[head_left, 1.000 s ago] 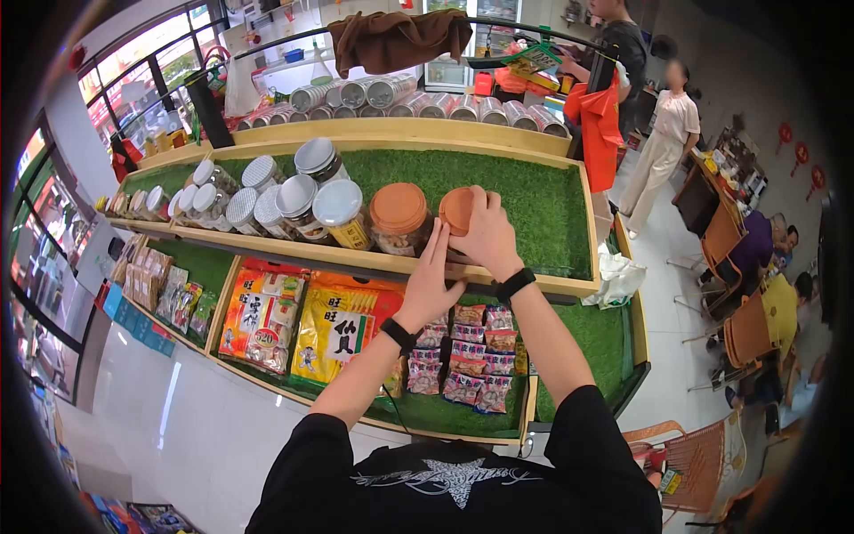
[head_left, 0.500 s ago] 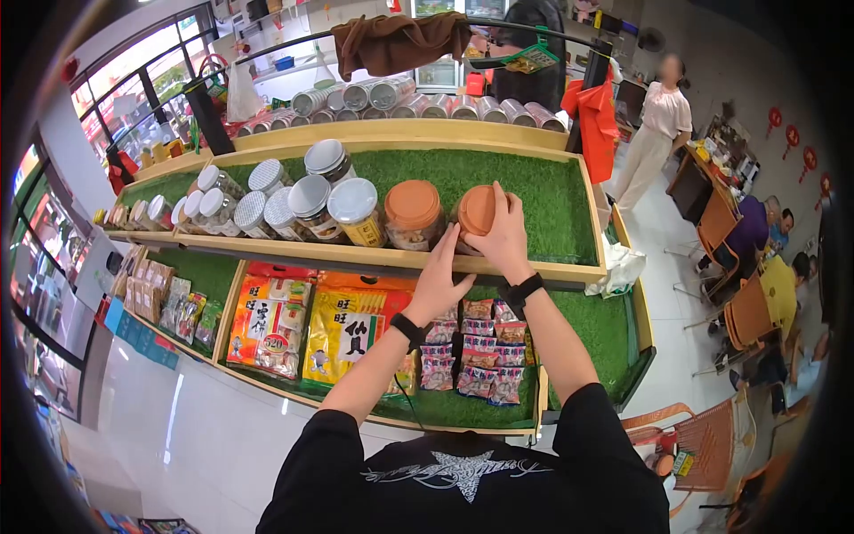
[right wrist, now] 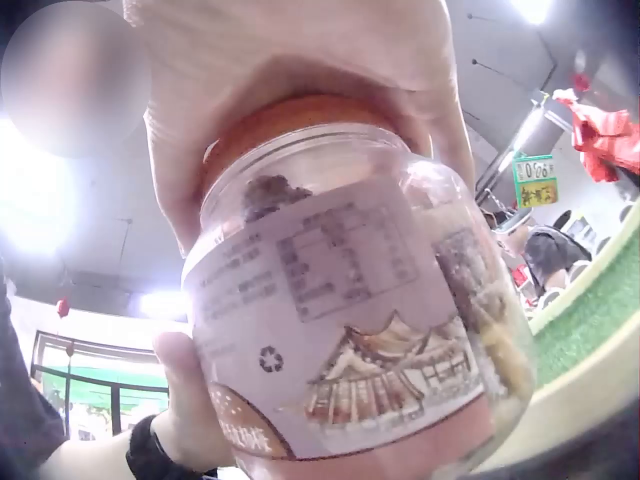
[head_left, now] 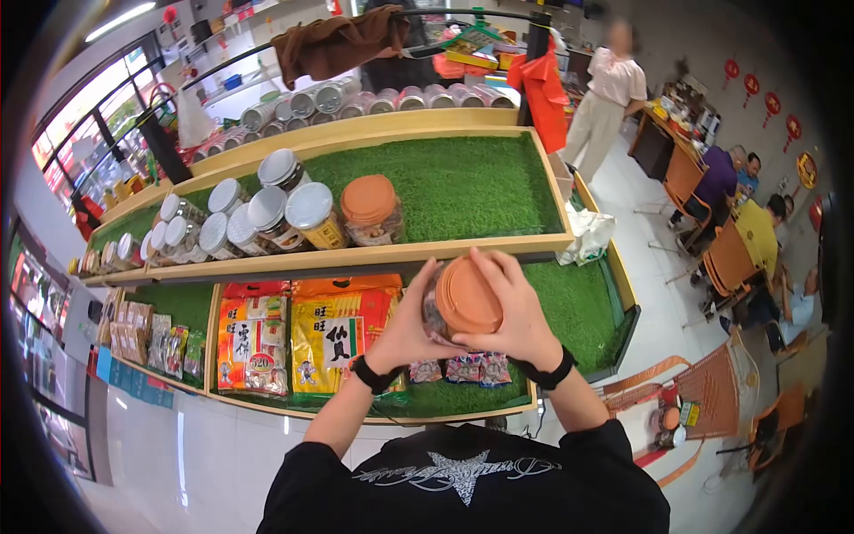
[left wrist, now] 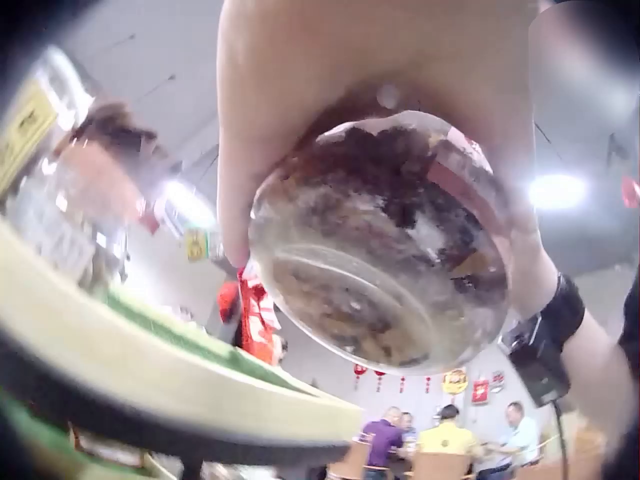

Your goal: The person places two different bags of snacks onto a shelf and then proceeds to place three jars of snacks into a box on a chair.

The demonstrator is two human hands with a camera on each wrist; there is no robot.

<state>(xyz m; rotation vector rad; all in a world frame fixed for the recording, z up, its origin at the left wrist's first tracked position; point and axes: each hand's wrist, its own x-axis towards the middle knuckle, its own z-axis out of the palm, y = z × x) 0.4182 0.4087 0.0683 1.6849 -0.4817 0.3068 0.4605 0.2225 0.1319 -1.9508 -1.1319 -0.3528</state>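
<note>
Both hands hold a clear plastic jar with an orange lid [head_left: 471, 294] in front of the upper shelf's edge. My left hand [head_left: 405, 325] grips the jar's side. From the other side my right hand [head_left: 518, 311] curls round the lid. Dark, lumpy contents show through the jar's base [left wrist: 385, 240] in the left wrist view. In the right wrist view a pale label [right wrist: 340, 330] with a drawn pagoda roof faces the camera. Another orange-lidded jar [head_left: 369, 209] stands on the upper shelf, at the end of a row of white-lidded jars [head_left: 311, 209].
Green turf lines the wooden upper shelf [head_left: 463, 182]. Below lie yellow and red snack bags [head_left: 334, 334] and small packets [head_left: 480, 367]. To the right a rattan chair [head_left: 721, 392] has jars on it. A person [head_left: 614, 89] stands behind; several others sit at the right.
The right-hand orange-lidded jar has left the upper shelf and come toward me, now between both hands. The view has swung, so the shelf appears further left.
</note>
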